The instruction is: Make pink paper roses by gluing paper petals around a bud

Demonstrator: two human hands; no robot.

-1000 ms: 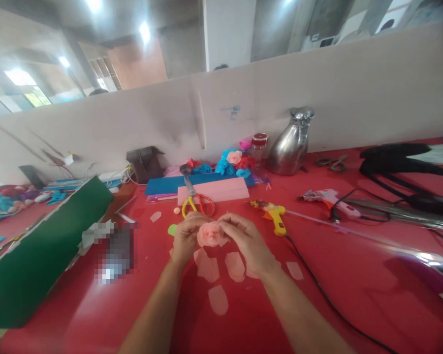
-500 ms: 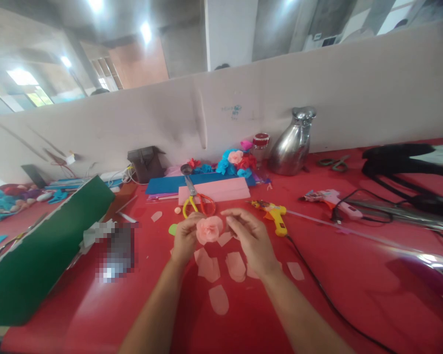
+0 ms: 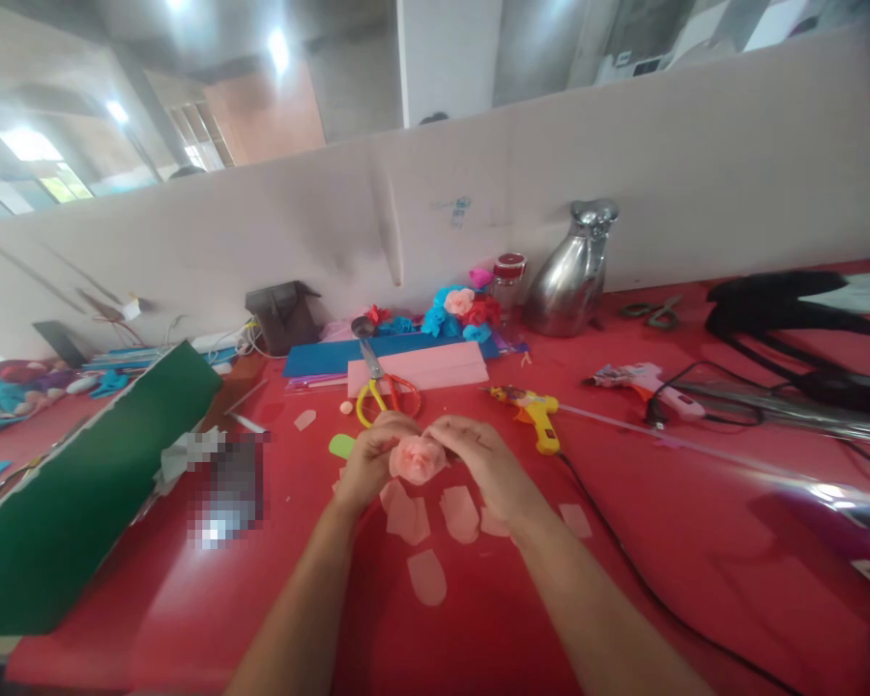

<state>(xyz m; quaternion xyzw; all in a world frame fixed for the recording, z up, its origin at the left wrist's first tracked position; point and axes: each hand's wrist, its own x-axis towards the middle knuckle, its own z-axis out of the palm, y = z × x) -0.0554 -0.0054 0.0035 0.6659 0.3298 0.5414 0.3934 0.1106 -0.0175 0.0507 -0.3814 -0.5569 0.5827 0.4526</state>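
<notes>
A pink paper flower [image 3: 417,459] with layered, ruffled petals is held above the red table between my two hands. My left hand [image 3: 368,462] is closed on its left side. My right hand [image 3: 477,456] curls round the flower's right side, its fingers at the upper edge; the thumb is mostly hidden. Below lie loose pink paper petals [image 3: 426,578], some stacked and partly overlapping. Just behind my hands, scissors [image 3: 374,365] with a yellow and a red handle rest across folded pink paper [image 3: 442,365].
To the right lie a yellow hot glue gun [image 3: 540,418], its black cord running forward, and a pink glue gun [image 3: 659,385]. A steel jug [image 3: 569,275] stands by the wall near finished paper flowers [image 3: 458,307]. A green board [image 3: 101,493] leans at left.
My right hand has moved in left against the flower, its fingers now over the edge. The flower has shifted slightly right and tilted. The view has moved a little.
</notes>
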